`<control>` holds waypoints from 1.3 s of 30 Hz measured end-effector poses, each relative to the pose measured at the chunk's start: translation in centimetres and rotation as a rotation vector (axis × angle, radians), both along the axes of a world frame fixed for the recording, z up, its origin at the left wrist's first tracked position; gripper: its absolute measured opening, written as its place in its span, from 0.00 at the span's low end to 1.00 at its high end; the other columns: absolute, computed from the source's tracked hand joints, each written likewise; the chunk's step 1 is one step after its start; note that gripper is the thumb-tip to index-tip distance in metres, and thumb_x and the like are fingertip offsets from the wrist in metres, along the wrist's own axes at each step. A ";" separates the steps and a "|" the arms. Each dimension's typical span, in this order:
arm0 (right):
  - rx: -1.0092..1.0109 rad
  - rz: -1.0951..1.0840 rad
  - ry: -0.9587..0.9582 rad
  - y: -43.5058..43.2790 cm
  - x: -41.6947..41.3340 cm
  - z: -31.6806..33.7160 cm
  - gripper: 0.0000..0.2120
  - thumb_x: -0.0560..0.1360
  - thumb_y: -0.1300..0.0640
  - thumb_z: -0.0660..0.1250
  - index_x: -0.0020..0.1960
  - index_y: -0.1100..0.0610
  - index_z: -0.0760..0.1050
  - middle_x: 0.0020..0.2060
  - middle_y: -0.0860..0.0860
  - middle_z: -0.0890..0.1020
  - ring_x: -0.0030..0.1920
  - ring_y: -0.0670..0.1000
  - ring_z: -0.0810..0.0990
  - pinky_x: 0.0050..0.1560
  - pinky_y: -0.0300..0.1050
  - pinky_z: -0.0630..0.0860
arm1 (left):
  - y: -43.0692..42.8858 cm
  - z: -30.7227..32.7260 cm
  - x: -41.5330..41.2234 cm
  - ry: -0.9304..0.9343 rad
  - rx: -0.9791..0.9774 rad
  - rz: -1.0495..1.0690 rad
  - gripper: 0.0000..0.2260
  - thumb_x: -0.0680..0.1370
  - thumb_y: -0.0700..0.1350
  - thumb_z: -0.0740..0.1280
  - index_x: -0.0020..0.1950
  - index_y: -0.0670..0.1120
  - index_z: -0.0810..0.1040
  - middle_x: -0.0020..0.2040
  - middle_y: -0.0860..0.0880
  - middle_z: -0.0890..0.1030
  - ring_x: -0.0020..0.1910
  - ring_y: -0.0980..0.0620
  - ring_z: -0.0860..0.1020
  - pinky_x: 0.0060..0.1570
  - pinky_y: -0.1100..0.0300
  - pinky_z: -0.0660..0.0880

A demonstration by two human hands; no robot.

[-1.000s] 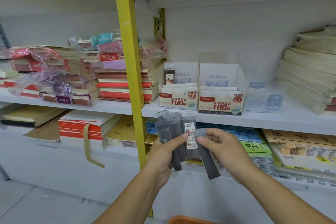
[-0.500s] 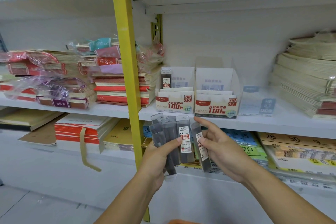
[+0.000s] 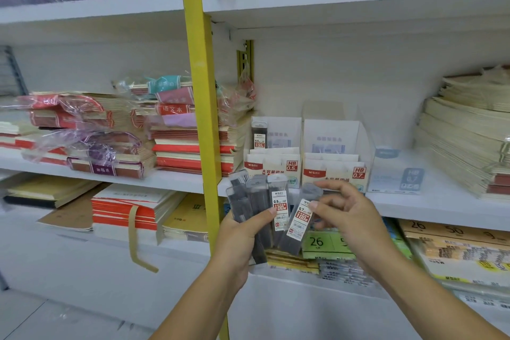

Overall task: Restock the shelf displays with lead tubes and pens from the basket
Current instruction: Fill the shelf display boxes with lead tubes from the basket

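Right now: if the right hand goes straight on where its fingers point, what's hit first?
Probably the bunch of lead tubes in the left hand: the right hand, pinching a 0.7 tube, points left at them. Depth unclear; the HB 0.5 box sits behind.

Bright even light, soft blurred edges

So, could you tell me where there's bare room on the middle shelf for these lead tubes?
The 0.7 box looks empty, and the 0.5 box holds one tube at its back left. Bare shelf runs before the pale box toward the notebook stack. Left of the yellow post it is crowded.
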State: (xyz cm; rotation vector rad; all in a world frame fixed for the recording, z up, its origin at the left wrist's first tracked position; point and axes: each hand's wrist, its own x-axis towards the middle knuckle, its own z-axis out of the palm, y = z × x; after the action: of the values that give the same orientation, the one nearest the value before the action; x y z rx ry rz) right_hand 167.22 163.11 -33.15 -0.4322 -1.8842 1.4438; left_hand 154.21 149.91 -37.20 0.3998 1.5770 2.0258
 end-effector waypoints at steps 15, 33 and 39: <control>0.860 -0.353 -0.158 8.8 -5.1 15.0 0.16 0.71 0.58 0.72 0.43 0.38 0.70 0.40 0.41 0.82 0.40 0.40 0.80 0.43 0.41 0.75 | 1.8 4.6 -4.2 0.058 0.160 0.074 0.12 0.70 0.48 0.79 0.52 0.53 0.83 0.44 0.54 0.88 0.40 0.57 0.86 0.29 0.66 0.78; 0.777 -0.006 -0.287 3.1 -6.3 11.6 0.17 0.73 0.41 0.64 0.61 0.37 0.73 0.43 0.38 0.79 0.43 0.33 0.76 0.39 0.30 0.72 | 1.5 5.6 -3.6 0.055 0.201 -0.059 0.17 0.64 0.51 0.79 0.51 0.55 0.84 0.45 0.52 0.88 0.43 0.54 0.86 0.34 0.62 0.79; 0.591 0.045 -0.198 1.7 -7.0 11.5 0.13 0.76 0.56 0.69 0.57 0.43 0.74 0.37 0.46 0.84 0.34 0.40 0.81 0.34 0.32 0.75 | 1.2 5.4 -3.5 0.060 0.169 0.004 0.13 0.69 0.47 0.79 0.53 0.53 0.83 0.46 0.52 0.88 0.47 0.51 0.86 0.47 0.51 0.80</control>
State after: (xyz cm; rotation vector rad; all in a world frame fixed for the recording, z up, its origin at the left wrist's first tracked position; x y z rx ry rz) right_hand 160.21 164.78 -21.65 -0.2491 -2.3715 0.8247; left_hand 150.68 151.12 -31.85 0.5251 1.4467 2.1767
